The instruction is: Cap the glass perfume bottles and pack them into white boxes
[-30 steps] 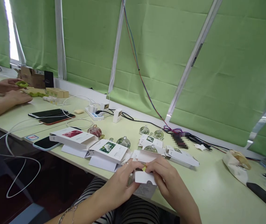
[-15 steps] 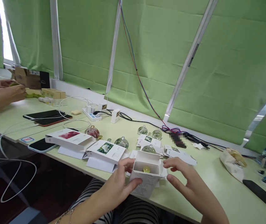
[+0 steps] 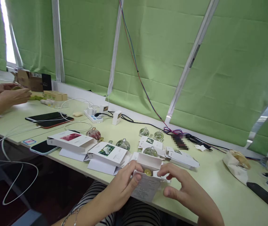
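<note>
An open white carton stands tilted at the front edge of the table, its top flap raised at the back. Inside it shows a round yellow-green cap; whatever is below the cap is hidden. My left hand grips the carton's left side, with the thumb on the front edge and the fingers at the inner side. At the right side, my right hand has its fingertips against the carton's side flap, the thumb held apart from them. Just behind the carton is a round glass bottle with greenish contents.
Flattened white boxes with flower pictures, one red and one white, lie to the left. Several glass bottles stand behind. Phones, cables and a power strip lie further left, near another person's hands.
My left hand has moved up to the carton's rim, its thumb now at the front edge. My right hand has come in from the right and now touches the side flap.
</note>
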`<state>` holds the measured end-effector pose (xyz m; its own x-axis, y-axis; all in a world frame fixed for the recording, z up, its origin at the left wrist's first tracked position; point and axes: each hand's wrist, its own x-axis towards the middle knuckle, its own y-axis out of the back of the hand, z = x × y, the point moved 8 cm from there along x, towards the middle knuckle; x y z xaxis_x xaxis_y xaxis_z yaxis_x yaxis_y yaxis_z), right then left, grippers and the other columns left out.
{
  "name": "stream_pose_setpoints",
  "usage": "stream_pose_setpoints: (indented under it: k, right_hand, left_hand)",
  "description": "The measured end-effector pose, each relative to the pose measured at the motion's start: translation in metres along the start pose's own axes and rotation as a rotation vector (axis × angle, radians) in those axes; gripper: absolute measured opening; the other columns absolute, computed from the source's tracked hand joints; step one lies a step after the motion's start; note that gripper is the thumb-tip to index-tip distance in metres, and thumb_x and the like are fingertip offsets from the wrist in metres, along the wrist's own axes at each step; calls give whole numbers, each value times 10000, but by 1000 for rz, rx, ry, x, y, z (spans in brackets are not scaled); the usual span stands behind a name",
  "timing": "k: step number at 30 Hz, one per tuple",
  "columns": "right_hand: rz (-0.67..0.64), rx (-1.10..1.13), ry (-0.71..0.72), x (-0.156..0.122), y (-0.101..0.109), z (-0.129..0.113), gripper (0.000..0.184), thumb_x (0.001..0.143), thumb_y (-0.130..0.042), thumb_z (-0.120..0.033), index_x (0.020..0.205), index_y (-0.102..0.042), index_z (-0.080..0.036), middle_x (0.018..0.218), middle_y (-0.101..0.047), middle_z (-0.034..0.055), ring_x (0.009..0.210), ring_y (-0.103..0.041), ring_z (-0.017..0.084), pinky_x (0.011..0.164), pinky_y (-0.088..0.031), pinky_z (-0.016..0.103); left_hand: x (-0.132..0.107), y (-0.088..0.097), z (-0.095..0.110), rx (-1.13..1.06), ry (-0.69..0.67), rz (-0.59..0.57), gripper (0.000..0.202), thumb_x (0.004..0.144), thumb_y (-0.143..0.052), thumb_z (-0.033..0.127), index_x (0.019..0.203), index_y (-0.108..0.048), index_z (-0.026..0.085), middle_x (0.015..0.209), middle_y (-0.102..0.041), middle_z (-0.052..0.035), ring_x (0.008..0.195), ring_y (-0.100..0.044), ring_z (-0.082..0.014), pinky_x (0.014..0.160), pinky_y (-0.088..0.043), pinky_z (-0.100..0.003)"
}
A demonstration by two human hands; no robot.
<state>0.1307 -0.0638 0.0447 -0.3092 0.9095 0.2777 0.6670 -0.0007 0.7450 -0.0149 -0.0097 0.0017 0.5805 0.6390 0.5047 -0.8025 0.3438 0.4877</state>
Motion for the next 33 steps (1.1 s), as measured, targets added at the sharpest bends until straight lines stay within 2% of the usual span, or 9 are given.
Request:
stream_pose_setpoints:
  k: [7, 13, 18, 21, 23, 25, 28, 30, 33]
  right_hand:
    - [-45, -49, -74, 8, -11, 4, 328, 863, -530, -336, 1189, -509, -313, 1089, -587, 10, 912, -562, 167, 848, -443, 323]
    - [-61, -42, -59, 10, -15, -1, 273, 870, -509, -266, 1136, -542, -315, 1057, -586, 4, 926, -546, 170, 837, -440, 318]
    - [-75, -53, -65, 8, -14, 0, 320, 856, -518, -233, 1160, -530, -330, 1011, -566, 4, 885, -538, 161, 825, -438, 316]
    - [-82, -64, -57, 10, -17, -1, 371, 845, -505, -192, 1188, -509, -337, 989, -548, 8, 861, -533, 154, 813, -437, 314]
    - [-69, -60, -38, 12, -19, -3, 364, 832, -498, -160, 1160, -514, -317, 999, -545, 7, 851, -534, 149, 805, -435, 307]
    - [-52, -66, -30, 14, -21, -4, 291, 815, -507, -149, 1073, -534, -282, 988, -547, 4, 837, -534, 148, 783, -432, 298]
    - [-24, -73, -63, 13, -20, -1, 157, 808, -530, -193, 956, -493, -232, 926, -543, 3, 802, -527, 152, 745, -425, 292]
    - [3, -50, -96, 11, -16, 3, 144, 826, -531, -269, 925, -438, -221, 880, -537, 1, 778, -517, 153, 715, -421, 283]
    - [48, -53, -119, 9, -9, 5, 180, 899, -405, -371, 802, -404, -219, 776, -520, -10, 709, -485, 146, 636, -388, 262]
  left_hand:
    - [2, -3, 6, 9, -56, -25, 217, 930, -395, 300, 1121, -487, 257, 1062, -582, -24, 997, -534, -178, 883, -400, -267]
    - [1, -3, 5, 20, -59, -31, 208, 931, -392, 286, 1110, -496, 257, 1062, -588, -18, 1006, -536, -170, 888, -401, -261]
    - [4, 0, 10, 63, -91, -67, 222, 925, -399, 270, 1120, -502, 245, 1061, -598, -30, 995, -541, -171, 885, -400, -273]
    - [13, 3, 17, 176, -123, -171, 230, 896, -450, 269, 1112, -528, 252, 1046, -614, -25, 955, -559, -179, 841, -410, -280]
    - [20, 6, 22, 279, -143, -237, 183, 871, -486, 281, 1030, -569, 244, 959, -629, -19, 865, -574, -181, 758, -416, -267]
    - [26, 10, 27, 348, -160, -255, 139, 842, -523, 309, 933, -579, 220, 849, -618, -11, 754, -562, -170, 675, -401, -249]
    - [30, 17, 29, 341, -140, -199, 177, 821, -539, 368, 866, -527, 197, 771, -565, 7, 650, -508, -142, 603, -372, -231]
    - [30, 20, 25, 301, -93, -137, 208, 850, -485, 397, 811, -479, 192, 721, -518, 21, 618, -473, -130, 581, -358, -226]
    - [26, 23, 13, 211, 6, -27, 254, 885, -407, 404, 736, -402, 198, 662, -445, 39, 591, -438, -120, 560, -343, -221]
